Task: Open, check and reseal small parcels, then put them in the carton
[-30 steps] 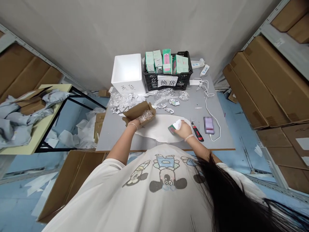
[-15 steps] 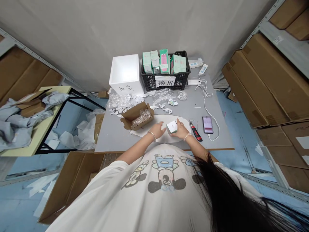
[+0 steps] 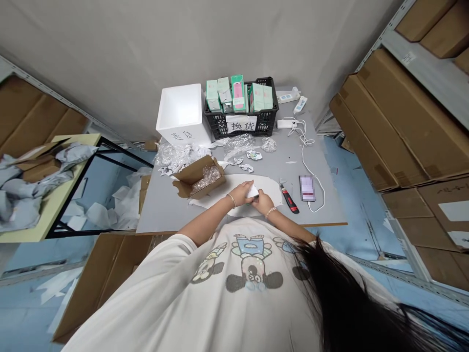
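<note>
Between my two hands is a small white box [image 3: 252, 191], mostly covered by fingers. My left hand [image 3: 242, 194] is closed around its left side. My right hand [image 3: 263, 201] grips it from the lower right. Under them lies a sheet of white paper [image 3: 234, 184] on the grey table [image 3: 164, 205]. Left of my hands stands an opened brown carton [image 3: 196, 174] with bubble wrap [image 3: 206, 181] inside. A red and black utility knife [image 3: 289, 199] lies to the right of my right hand.
A phone [image 3: 307, 188] on a white cable lies at the right. Behind stand a white foam box [image 3: 179, 110] and a black crate [image 3: 242, 128] of green boxes. Crumpled paper and bubble wrap [image 3: 238, 144] lie before them. A yellowish side table [image 3: 69, 205] holds grey parcels.
My left hand has moved right and closed on the small box, which now is tilted between both hands. The camera view has turned slightly to the right.
</note>
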`<state>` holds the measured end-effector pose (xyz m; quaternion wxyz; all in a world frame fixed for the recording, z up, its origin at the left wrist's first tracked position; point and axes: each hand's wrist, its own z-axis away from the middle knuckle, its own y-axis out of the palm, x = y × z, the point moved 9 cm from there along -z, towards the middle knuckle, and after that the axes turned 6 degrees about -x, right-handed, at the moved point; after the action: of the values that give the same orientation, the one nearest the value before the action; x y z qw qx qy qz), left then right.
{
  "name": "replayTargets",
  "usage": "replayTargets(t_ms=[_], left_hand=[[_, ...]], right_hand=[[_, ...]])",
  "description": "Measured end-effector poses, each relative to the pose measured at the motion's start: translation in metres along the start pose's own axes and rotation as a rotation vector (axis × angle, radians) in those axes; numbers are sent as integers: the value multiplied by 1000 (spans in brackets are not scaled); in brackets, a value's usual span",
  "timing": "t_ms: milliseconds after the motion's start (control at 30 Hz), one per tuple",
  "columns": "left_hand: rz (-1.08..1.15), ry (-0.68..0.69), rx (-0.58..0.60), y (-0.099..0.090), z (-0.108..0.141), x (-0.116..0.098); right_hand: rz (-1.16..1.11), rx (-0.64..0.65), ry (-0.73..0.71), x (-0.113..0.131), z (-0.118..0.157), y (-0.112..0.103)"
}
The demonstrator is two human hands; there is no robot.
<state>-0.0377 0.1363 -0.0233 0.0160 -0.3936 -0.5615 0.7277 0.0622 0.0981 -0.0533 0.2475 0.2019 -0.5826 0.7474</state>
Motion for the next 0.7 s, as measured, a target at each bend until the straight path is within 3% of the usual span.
replayTargets(t_ms=[133,400,700], left_hand=[[-61,102,17,8,6,-10],[-154,77,-8,6,8,-24],[9,15,42,9,4,-36]], right_hand=[[80,54,-71,-5,0,2],[-138,16,-308,-1,-18,0],[-209,122,-381,-3,-21,-4]])
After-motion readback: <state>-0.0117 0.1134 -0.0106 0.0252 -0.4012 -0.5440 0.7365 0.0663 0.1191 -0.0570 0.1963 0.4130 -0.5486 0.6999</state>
